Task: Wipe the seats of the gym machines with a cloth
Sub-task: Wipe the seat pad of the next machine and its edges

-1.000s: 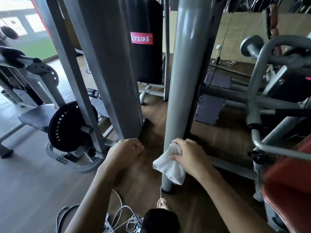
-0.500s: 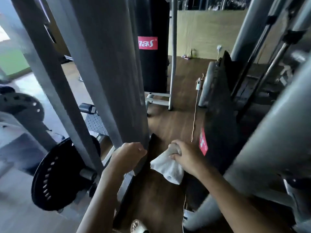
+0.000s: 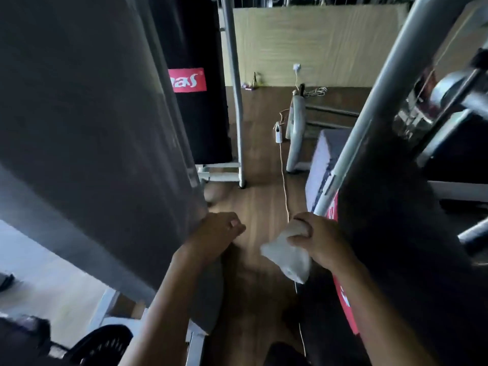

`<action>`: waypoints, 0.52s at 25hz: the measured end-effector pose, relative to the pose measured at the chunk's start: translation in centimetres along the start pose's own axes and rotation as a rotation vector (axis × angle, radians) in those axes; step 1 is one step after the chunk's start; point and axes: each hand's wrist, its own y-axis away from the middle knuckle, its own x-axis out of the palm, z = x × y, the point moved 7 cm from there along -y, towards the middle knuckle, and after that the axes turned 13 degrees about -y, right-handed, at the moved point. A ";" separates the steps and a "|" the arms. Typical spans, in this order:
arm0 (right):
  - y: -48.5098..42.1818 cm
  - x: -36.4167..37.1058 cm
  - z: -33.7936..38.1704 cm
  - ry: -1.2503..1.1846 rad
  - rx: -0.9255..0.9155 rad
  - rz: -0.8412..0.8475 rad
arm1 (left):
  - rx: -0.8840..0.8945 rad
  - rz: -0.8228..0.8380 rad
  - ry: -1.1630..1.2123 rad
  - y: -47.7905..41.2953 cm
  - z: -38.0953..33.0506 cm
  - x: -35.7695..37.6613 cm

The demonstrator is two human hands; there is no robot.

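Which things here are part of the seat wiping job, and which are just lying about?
Job: white cloth, gripped in the right hand.
Lying about: black punching bag, white charger and its cord, coiled cable by the wall.

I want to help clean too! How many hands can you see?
2. The left hand, fingers curled, is beside the dark grey machine column; the right hand grips the crumpled white cloth over the brown wooden floor.
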 end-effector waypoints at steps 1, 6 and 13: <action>-2.4 -0.4 0.1 -0.014 0.010 -0.013 | 0.006 0.015 0.011 -2.9 0.1 -0.6; -17.6 -1.5 0.0 -0.036 0.011 -0.044 | 0.099 0.024 -0.119 -18.0 -1.2 -3.4; -36.8 -4.3 0.4 -0.075 0.073 -0.118 | 0.081 -0.049 -0.280 -37.1 -3.2 -8.3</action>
